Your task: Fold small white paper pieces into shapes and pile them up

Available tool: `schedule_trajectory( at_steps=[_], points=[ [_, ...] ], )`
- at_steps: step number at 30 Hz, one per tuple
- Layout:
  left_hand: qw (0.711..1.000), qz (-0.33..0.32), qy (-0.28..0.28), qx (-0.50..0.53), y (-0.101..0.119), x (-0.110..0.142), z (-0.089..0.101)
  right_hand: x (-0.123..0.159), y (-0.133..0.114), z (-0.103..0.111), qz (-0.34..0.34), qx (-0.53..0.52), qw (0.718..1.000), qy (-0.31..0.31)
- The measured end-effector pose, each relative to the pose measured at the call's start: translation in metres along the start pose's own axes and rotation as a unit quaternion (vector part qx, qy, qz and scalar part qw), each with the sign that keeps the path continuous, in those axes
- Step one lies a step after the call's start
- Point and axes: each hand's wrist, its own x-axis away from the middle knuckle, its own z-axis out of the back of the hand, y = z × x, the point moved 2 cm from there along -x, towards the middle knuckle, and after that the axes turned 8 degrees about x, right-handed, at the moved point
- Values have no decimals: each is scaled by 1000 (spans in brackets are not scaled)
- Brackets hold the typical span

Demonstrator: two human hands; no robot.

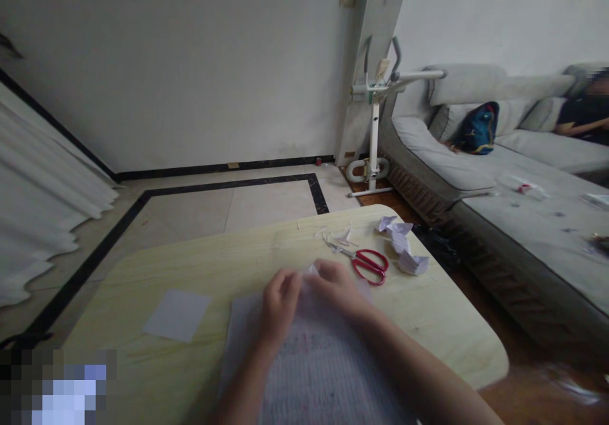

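Observation:
Between my fingertips is a small piece of folded white paper point(311, 271), mostly covered by the fingers. My left hand point(281, 298) pinches its left side, and my right hand point(337, 285) pinches its right side. Both hands are above a large lined sheet point(328, 374) with writing on it. Red-handled scissors point(368, 265) lie just beyond my right hand, blades pointing left. Thin paper scraps point(343, 236) are scattered by the blades. Several folded paper pieces point(400, 242) sit at the right far corner. A square of plain paper point(177, 315) lies flat to the left.
The pale wooden table point(457, 342) has rounded corners. Beyond its right side stands a grey sofa point(528, 184) with a blue bag point(479, 128) and a seated person point(583, 117). A white exercise machine point(374, 127) is by the wall. A white curtain point(38, 203) hangs at left.

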Motion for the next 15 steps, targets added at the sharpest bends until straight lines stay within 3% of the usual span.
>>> schedule_trajectory(
  at_steps=[15],
  points=[
    [995,44,-85,40,-2,5,-3,-1,5,3,-7,-48,998,31]
  ],
)
